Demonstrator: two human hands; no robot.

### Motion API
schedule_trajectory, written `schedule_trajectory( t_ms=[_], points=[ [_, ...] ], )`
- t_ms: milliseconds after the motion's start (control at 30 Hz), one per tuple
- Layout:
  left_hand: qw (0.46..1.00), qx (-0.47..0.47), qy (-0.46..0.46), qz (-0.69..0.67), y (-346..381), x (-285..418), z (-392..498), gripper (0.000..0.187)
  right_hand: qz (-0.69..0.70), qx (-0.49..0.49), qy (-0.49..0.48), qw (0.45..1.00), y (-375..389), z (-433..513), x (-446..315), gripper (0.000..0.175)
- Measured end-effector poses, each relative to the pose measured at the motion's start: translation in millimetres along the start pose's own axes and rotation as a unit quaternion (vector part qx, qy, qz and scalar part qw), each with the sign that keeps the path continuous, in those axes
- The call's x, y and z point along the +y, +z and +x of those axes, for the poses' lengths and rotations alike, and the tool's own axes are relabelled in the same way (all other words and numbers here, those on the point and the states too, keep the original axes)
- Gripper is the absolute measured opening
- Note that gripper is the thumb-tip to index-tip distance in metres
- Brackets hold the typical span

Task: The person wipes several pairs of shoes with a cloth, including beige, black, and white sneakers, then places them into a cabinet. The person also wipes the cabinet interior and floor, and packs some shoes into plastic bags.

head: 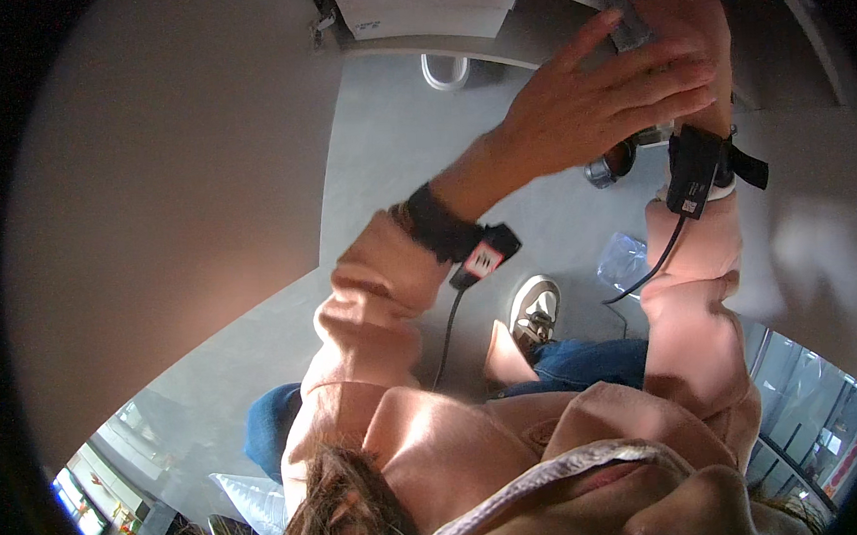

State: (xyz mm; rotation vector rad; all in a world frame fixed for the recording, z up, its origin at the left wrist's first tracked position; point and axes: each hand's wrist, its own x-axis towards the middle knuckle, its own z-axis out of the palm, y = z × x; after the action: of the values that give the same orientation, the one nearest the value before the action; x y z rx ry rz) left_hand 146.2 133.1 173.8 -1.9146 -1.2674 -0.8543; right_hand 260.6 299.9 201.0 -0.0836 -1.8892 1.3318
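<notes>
Raised in front of me, my left hand (pixel 594 99) has its fingers spread and nothing in them; its fingertips overlap my right wrist in the view. At the top right, my right hand (pixel 680 14) reaches up to a dark shelf board and holds a grey cloth (pixel 628 28), which shows beside its thumb side. The fingertips of that hand are dim and partly cut off by the picture's edge. Each wrist carries a black strap with a cabled box: one on the left wrist (pixel 487 256), another on the right wrist (pixel 691 174).
Pale panels stand at the left (pixel 176 172) and right (pixel 811 211). A white box (pixel 426 10) sits on a shelf at the top. On the grey floor (pixel 393 138) are a white oval-rimmed item (pixel 446 74), a metal container (pixel 605 169) and a clear plastic bag (pixel 621 261).
</notes>
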Motion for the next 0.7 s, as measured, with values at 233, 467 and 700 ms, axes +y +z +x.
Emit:
schedule_trajectory(
  t_ms=[233, 467, 700],
  points=[
    [0.992, -0.061, 0.066, 0.093, -14.0, -10.6, 22.4, 0.056, -0.039, -0.003, -0.021, 0.999, 27.1, 12.5, -19.6, 0.041],
    [0.990, -0.094, 0.095, -0.047, -12.7, -15.3, 32.2, 0.066, -0.062, 0.006, -0.029, 0.998, 30.7, 20.4, -25.7, 0.041],
    [0.986, -0.122, 0.105, -0.037, -0.9, -14.4, 27.8, 0.067, -0.088, 0.013, -0.043, 0.995, 31.7, 18.6, -23.8, 0.041]
  ],
)
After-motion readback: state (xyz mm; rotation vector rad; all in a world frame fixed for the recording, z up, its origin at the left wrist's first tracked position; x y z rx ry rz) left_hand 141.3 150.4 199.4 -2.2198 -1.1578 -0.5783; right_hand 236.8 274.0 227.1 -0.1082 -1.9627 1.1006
